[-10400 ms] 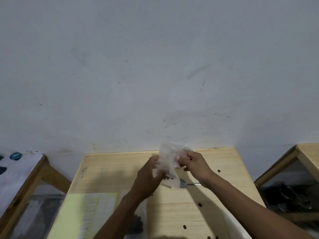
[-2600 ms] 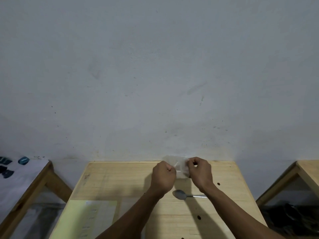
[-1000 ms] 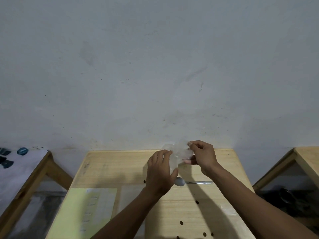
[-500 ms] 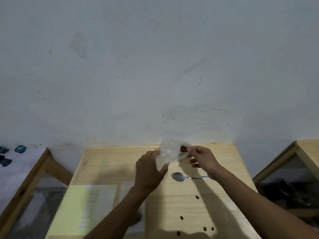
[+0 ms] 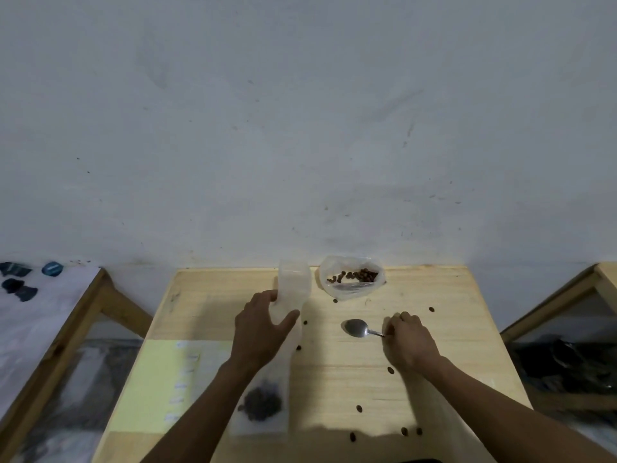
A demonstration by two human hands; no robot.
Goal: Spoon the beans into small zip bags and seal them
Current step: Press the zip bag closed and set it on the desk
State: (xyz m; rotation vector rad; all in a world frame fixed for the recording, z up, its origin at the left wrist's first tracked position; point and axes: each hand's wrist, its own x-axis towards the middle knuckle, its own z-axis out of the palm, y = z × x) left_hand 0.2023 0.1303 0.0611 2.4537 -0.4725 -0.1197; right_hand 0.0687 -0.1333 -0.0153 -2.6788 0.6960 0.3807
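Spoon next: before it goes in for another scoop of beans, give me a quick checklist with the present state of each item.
1. Right hand has a grip on the spoon handle: ok, fingers curl over it, bowl still on the table.
2. Spoon bowl empty: ok.
3. Left hand holds an empty zip bag upright: ok.
4. That bag's mouth open: cannot tell.
5. Beans within reach: ok, open bag of beans at the far edge, beyond the spoon.
6. Table free of spills: not ok, loose beans lie scattered.
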